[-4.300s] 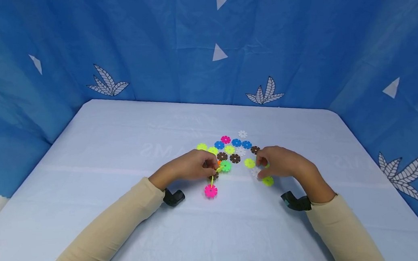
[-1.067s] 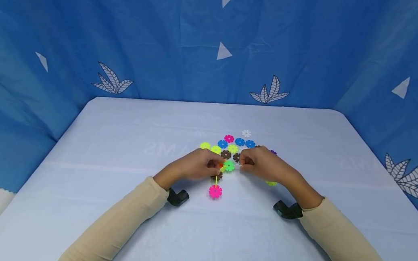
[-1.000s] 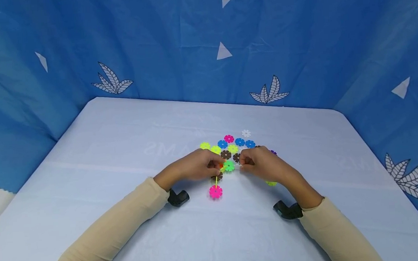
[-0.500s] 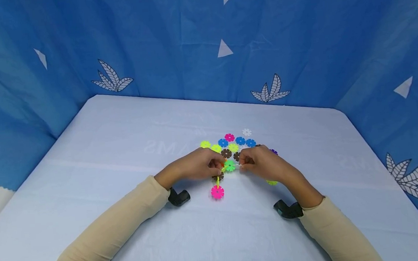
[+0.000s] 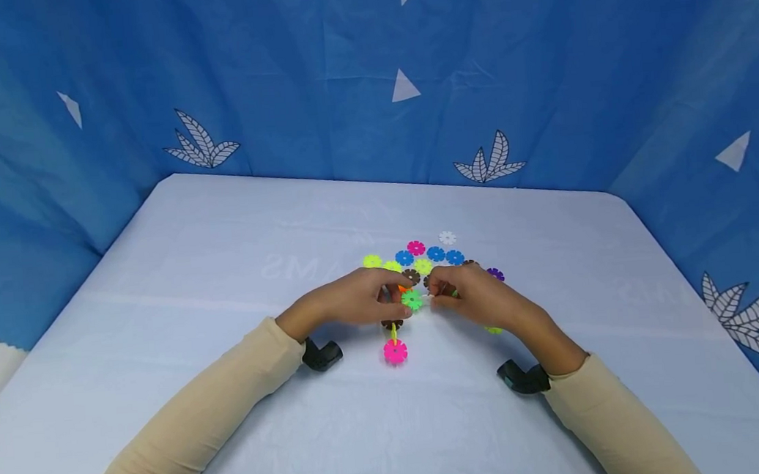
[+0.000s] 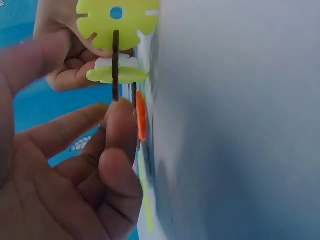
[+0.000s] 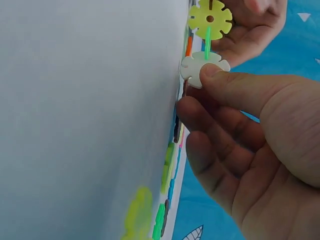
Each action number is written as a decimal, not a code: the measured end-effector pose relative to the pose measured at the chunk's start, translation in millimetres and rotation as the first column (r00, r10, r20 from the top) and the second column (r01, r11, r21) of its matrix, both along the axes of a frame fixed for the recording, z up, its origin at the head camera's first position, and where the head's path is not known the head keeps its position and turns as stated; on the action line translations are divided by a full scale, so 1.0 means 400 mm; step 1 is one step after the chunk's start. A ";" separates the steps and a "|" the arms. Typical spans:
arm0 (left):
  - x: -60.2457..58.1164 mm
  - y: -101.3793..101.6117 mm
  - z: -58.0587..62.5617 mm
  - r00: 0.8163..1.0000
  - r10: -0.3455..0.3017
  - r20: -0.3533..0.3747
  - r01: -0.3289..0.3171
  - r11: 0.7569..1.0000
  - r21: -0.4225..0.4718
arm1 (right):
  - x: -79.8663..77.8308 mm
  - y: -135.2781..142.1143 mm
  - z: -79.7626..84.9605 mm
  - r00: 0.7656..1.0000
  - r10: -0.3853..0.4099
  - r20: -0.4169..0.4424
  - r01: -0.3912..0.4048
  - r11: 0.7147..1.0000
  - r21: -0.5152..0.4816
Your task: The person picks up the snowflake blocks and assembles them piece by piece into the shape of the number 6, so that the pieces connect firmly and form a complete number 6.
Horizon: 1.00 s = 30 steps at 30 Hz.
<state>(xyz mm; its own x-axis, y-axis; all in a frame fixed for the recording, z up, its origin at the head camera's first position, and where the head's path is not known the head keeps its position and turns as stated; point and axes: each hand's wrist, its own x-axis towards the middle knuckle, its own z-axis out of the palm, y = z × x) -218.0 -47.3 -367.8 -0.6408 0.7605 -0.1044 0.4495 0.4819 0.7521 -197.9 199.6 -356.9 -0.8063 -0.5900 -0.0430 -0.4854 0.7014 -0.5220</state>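
My right hand (image 5: 479,296) pinches a white notched snowflake disc (image 7: 194,67) between thumb and fingers. This disc meets a green one (image 5: 412,300), seen edge-on in the right wrist view, which joins a yellow disc (image 7: 220,21). The linked chain continues through a brown disc (image 6: 116,65) and another yellow one (image 6: 107,20), ending in a pink disc (image 5: 396,352) nearest me. My left hand (image 5: 360,297) is beside the chain, thumb and fingers spread apart; one fingertip is close to the brown disc's lower edge, and whether it touches cannot be told.
Loose discs lie just beyond the hands on the white table (image 5: 233,416), among them pink (image 5: 416,247), blue (image 5: 436,253), white (image 5: 447,237) and purple (image 5: 495,274). An orange disc (image 6: 141,116) lies behind the chain. A patterned blue curtain (image 5: 316,87) hangs along the table's back and sides.
My right hand took the white disc from the loose ones at right and brought it left to the green disc. Within the last half second my left thumb and fingers have parted from the chain.
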 end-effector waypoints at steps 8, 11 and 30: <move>0.005 0.002 0.002 0.999 0.033 0.013 -0.033 0.999 -0.002 | 0.001 0.005 -0.005 0.991 0.128 -0.039 -0.130 0.990 -0.047; 0.006 0.003 0.003 1.000 0.023 -0.003 -0.023 1.000 0.004 | 0.002 0.003 -0.005 0.989 0.140 -0.038 -0.141 0.988 -0.054; 0.001 -0.009 0.001 0.990 0.138 -0.003 -0.138 0.990 -0.040 | -0.001 0.120 0.088 0.947 -0.185 0.264 0.083 0.931 0.354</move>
<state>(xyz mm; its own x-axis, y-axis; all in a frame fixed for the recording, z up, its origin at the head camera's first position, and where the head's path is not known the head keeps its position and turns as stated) -217.6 -50.7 -367.6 -0.7394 0.6600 -0.1332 0.3766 0.5693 0.7308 -198.4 247.6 -321.5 -0.7990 -0.3871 -0.4601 -0.2388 0.9066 -0.3480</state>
